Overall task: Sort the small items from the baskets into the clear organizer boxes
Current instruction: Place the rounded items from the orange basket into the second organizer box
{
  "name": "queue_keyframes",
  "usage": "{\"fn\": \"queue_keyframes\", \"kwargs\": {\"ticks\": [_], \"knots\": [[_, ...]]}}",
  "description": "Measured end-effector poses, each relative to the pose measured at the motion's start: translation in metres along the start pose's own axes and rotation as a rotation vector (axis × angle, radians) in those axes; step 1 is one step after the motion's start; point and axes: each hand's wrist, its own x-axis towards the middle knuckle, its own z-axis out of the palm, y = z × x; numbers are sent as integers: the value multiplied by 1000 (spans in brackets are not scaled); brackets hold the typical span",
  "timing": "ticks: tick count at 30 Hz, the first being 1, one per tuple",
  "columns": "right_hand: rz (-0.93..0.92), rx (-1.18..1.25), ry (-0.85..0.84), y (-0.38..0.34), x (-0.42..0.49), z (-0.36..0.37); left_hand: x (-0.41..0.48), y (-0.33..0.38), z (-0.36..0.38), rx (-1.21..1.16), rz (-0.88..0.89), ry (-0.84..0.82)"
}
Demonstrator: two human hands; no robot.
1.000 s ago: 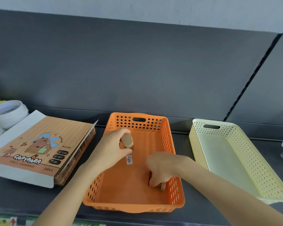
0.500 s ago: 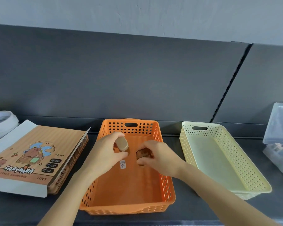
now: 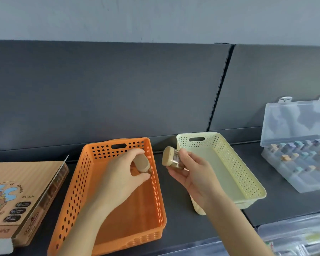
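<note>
— Both hands have come up since a moment ago. My right hand [image 3: 194,174] has left the orange basket [image 3: 78,182] and is now above the gap between it and the cream basket [image 3: 248,183]. The view has swung right too, so the clear organizer box [image 3: 294,174] shows properly.

— What is each hand holding?

— My right fingers [image 3: 185,156] are curled round a small brown piece [image 3: 172,159] with a tan cap. It's lying sideways, I'd guess so I can see which kind it is before picking a compartment. My left hand [image 3: 118,174] pinches a rounded tan piece [image 3: 141,163] between thumb and fingertips, above the far end of the orange basket.

— Anything left in the baskets?

— None that I can see, though my left arm hides part of the orange floor.

— And the box?

— It's well to the right on the surface [image 3: 175,209], with its lid propped open at the back, ready to fill. Its rows already hold small coloured pieces, too blurred to identify. I judge that carrying both pieces across comes next.
</note>
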Motion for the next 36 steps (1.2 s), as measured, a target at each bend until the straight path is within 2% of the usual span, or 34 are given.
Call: {"fn": "queue_keyframes", "kwargs": {"ticks": [6, 9, 14, 19, 22, 30, 36], "knots": [[11, 267, 126, -26, -23, -82, 10, 67, 44, -64, 84, -60], [-51, 337, 157, -40, -41, -136, 12, 111, 84, -109, 130, -115], [-136, 211, 257, -60, -73, -233, 7, 185, 159, -176, 182, -227], [-193, 51, 436, -76, -105, -325, 1, 254, 233, -189, 283, -296], [-218, 46, 535, -84, -124, -374, -3, 293, 276, -186, 344, -350], [-281, -177, 744, -115, -159, -481, 4, 382, 371, -176, 460, -508], [-291, -208, 852, -145, -150, -547, 28, 443, 433, -195, 546, -553]]}}
